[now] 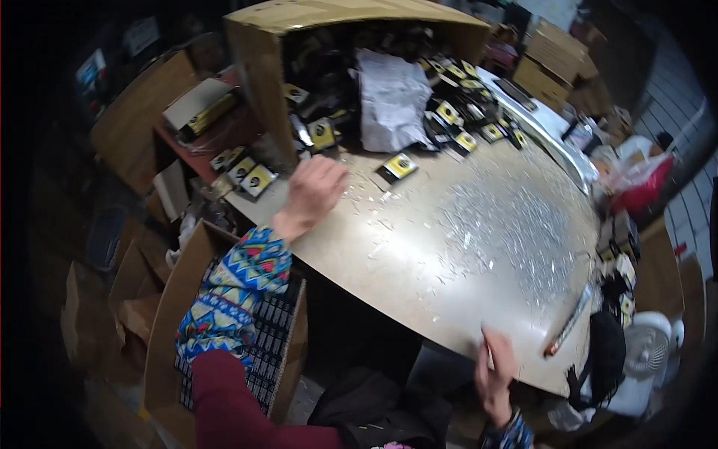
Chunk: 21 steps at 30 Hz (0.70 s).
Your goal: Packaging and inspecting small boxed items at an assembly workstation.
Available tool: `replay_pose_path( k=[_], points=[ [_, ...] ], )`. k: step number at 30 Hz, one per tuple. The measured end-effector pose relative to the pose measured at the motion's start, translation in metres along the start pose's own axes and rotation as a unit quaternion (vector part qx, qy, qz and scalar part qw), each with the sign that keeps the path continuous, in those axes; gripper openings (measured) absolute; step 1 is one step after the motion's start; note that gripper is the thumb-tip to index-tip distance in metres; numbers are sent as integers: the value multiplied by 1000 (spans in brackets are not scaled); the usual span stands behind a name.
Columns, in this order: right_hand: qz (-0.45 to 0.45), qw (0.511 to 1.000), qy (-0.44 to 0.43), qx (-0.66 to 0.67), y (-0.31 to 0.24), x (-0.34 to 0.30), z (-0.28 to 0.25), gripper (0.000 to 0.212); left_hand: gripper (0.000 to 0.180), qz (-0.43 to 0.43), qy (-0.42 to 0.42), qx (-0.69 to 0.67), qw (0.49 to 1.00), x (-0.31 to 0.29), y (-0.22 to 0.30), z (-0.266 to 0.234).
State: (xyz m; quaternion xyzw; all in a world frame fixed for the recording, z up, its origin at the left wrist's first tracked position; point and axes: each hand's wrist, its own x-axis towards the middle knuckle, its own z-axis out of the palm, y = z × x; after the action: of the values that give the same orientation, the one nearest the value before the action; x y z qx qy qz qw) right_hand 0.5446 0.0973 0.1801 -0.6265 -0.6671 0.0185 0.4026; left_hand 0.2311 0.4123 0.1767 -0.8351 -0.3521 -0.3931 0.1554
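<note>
Silvery slivers [516, 232] lie across the table [393, 277], a yellow-black box [399, 167] toward its far side. Left hand [318, 187], loosely curled, is at the table's left; right hand [496, 364], half-closed, at its near edge; whether either holds anything, I cannot tell.

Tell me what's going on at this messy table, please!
A person's left hand is near some yellow-and-black packs by an open cardboard box. The right hand is at the near edge of the table. I can't tell whether either one holds anything. Lots of shiny little strips lie scattered across the tabletop.
</note>
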Motion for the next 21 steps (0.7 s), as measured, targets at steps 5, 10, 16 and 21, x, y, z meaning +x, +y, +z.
replay_pose_path(
  k=[5, 10, 16, 21],
  points=[
    [-148, 976, -52, -153, 50, 100, 78, 35, 46, -174, -167, -22, 970, 67, 49, 102],
    [-81, 964, -121, -223, 80, 121, 83, 34, 63, -187, -195, -27, 962, 100, 57, 119],
    [-7, 963, -153, -222, 100, 53, 14, 43, 45, -150, -177, -143, 962, 98, 93, 60],
    [63, 968, -110, -214, 125, 33, -6, 47, 30, -98, -209, -119, 966, 58, 82, 44]
  ],
)
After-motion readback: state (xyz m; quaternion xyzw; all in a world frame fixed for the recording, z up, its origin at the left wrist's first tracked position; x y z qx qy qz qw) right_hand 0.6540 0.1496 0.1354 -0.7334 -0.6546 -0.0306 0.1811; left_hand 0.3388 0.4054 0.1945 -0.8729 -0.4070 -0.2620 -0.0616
